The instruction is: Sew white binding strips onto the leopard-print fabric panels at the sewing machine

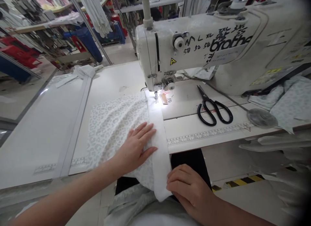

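Note:
A pale leopard-print fabric piece [109, 128] lies on the sewing table, with a plain white band [159, 135] along its right edge. The band runs up under the presser foot [156, 97] of a white sewing machine [194, 44], where a lamp glows. My left hand [136, 145] rests flat on the print, fingers stretched out, fingertips and thumb at the band. Lower down, past the table's front edge, my right hand [191, 190] pinches the right edge of the band between thumb and curled fingers.
Black-handled scissors [213, 111] lie right of the needle, behind a printed ruler strip [206, 135]. A round clear disc [262, 118] sits near the front edge. More printed fabric [293, 99] is heaped at the right. Other workstations with hanging garments [93, 12] stand behind.

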### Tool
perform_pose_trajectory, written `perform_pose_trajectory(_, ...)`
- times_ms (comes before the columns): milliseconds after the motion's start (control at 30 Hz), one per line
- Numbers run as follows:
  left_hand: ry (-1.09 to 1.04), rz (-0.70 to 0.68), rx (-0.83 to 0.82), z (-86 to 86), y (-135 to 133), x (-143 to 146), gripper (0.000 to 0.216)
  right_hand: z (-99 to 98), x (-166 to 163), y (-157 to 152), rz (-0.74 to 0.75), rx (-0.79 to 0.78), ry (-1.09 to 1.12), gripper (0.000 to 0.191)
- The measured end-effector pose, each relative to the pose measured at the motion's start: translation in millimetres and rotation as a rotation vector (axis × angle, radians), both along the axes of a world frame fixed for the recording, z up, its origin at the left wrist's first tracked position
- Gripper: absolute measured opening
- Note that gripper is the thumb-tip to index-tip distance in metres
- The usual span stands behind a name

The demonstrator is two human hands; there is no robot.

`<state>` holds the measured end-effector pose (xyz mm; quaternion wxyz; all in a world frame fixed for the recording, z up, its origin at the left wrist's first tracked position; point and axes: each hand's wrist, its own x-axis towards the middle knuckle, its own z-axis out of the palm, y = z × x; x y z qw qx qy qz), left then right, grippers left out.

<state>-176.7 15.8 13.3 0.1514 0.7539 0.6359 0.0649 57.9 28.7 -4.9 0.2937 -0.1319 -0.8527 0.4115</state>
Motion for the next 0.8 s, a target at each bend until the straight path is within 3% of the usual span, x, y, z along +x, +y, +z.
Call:
perform_pose_trajectory(400,0.054,-0.040,0.085,-0.6,48.9,-26.2,0.058,4.3,-25.5,50.0,-0.038,0.059,-0.051,0.020)
perform_pose_trajectory(633,-0.108,-0.058,0.037,4.6,38.7,-10.9,0.041,7.5,-44.2,85.7,-0.032,0.148,-0.116,0.022)
perform_pose_trajectory(800,-0.060,-0.072,0.087,-3.4,61.8,-37.8,0.049,9.6,-58.1,113.3,-0.022,0.175,-0.138,0.022)
